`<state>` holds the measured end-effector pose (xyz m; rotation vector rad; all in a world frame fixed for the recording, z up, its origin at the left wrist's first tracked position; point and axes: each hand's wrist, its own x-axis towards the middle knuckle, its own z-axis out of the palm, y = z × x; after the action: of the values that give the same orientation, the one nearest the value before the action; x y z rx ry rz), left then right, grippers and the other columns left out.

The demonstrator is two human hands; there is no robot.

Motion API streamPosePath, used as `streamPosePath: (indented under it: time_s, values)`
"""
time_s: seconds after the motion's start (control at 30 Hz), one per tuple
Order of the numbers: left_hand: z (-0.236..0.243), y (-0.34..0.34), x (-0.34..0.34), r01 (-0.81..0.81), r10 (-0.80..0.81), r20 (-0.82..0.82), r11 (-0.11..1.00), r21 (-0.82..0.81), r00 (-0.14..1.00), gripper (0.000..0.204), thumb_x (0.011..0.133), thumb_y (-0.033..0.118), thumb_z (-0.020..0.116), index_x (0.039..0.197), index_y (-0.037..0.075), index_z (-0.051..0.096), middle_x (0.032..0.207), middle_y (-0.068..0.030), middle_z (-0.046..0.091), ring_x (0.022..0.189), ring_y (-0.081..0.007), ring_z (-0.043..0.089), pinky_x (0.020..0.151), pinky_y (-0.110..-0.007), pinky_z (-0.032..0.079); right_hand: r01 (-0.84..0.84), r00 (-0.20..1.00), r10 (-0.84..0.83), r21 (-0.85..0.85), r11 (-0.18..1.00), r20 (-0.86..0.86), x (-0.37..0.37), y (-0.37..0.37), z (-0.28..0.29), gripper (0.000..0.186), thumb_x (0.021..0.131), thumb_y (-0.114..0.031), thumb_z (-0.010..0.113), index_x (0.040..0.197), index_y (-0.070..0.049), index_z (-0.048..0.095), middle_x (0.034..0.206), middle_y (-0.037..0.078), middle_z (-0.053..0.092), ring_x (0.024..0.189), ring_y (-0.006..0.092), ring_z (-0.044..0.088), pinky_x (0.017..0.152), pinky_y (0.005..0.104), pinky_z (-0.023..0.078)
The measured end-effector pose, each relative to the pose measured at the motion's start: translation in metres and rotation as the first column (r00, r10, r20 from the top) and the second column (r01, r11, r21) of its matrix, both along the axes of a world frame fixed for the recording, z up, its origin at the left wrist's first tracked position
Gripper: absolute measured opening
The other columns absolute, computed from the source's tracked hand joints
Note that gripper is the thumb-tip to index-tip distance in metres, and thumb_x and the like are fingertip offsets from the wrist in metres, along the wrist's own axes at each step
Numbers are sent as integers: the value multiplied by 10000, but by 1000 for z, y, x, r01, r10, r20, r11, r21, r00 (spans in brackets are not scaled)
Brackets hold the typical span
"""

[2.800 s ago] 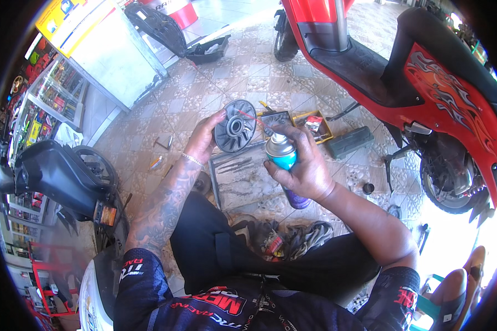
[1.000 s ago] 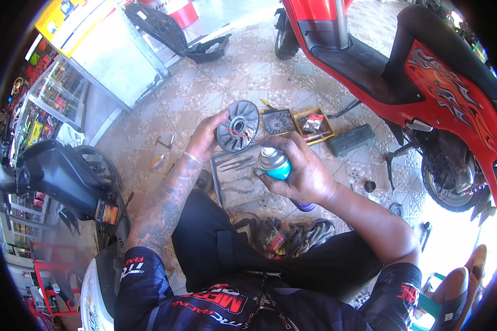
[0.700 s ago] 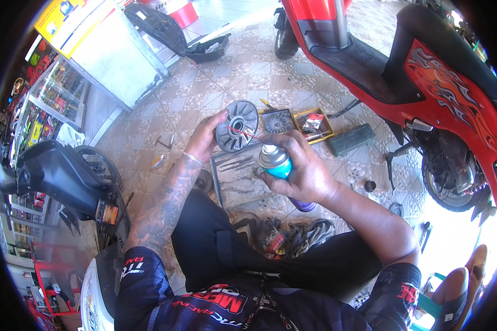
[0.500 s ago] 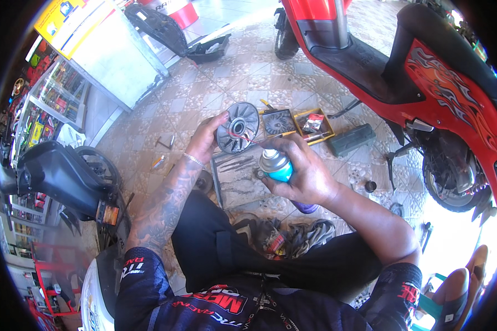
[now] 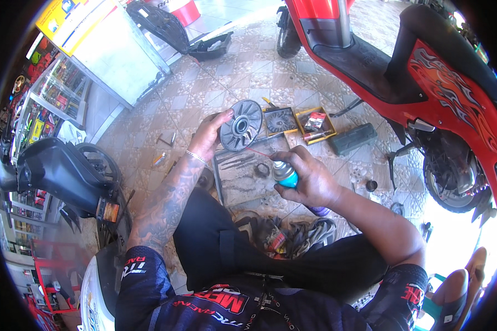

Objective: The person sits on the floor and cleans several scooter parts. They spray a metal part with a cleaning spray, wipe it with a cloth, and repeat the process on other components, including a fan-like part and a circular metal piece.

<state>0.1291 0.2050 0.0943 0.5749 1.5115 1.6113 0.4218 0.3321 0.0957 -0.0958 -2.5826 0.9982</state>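
Observation:
My left hand (image 5: 208, 135) grips the left edge of a dark grey finned disc (image 5: 241, 126), a pulley-like part with a round hub in its middle. The disc is tilted up, its ribbed face showing. In my right hand (image 5: 315, 179) is a teal and purple spray can (image 5: 285, 174), the index finger on top at the nozzle. A thin red straw (image 5: 259, 152) runs from the nozzle toward the disc's lower edge. Below them on the floor lies a metal tray (image 5: 240, 182) with dark marks and a small ring (image 5: 262, 170) on it.
Yellow-edged trays (image 5: 316, 124) of parts and a dark green case (image 5: 353, 139) lie ahead. A red scooter (image 5: 364, 71) stands at right, a black one (image 5: 61, 171) at left. A hammer (image 5: 167, 139) and crumpled rags (image 5: 309, 234) are on the floor. Another person's leg (image 5: 453, 292) shows lower right.
My right hand has drawn the spray can back to the right and down from the disc. The disc has shifted slightly right and turned, and its face now shows more fully.

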Motion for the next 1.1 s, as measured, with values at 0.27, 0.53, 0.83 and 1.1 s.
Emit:
streamPosePath:
  time_s: [0.27, 0.53, 0.83, 1.1]
  values:
    - [0, -2, 1, -6, 6, -9, 1000, 7, 1000, 535, 954, 399, 758, 1235, -48, 672, 1106, -96, 726, 981, -158, 708, 903, -322, 558, 28, 1000, -28, 25, 999, 3, -1, 4, -2, 714, 789, -254, 826, 1434, -251, 520, 1207, 205, 550, 1012, 448, 689, 858, 514, 604]
    - [-3, -3, -2, 2, -2, -16, 1000, 9, 1000, 548, 942, 409, 770, 1236, -44, 673, 1118, -99, 724, 1000, -159, 701, 920, -328, 545, 26, 999, -26, 9, 1000, 22, -1, -4, 4, 690, 809, -246, 856, 1416, -145, 544, 1170, 203, 564, 1041, 435, 672, 886, 486, 572]
    - [-5, -2, -3, 4, -5, -38, 1000, -6, 999, 573, 947, 409, 763, 1278, -47, 662, 1146, -99, 720, 1029, -164, 692, 935, -335, 538, -17, 995, 15, -9, 1000, -102, 0, -12, 14, 710, 799, -222, 867, 1413, -107, 529, 1191, 205, 566, 1074, 417, 654, 930, 468, 555]
    - [-5, -3, -3, 10, -11, -41, 1000, -18, 999, 577, 957, 395, 751, 1297, -61, 653, 1152, -103, 718, 1033, -168, 691, 933, -338, 537, 6, 988, -2, 20, 1000, -157, -1, -9, 22, 708, 793, -220, 878, 1390, -80, 524, 1211, 198, 589, 1087, 412, 647, 934, 470, 554]
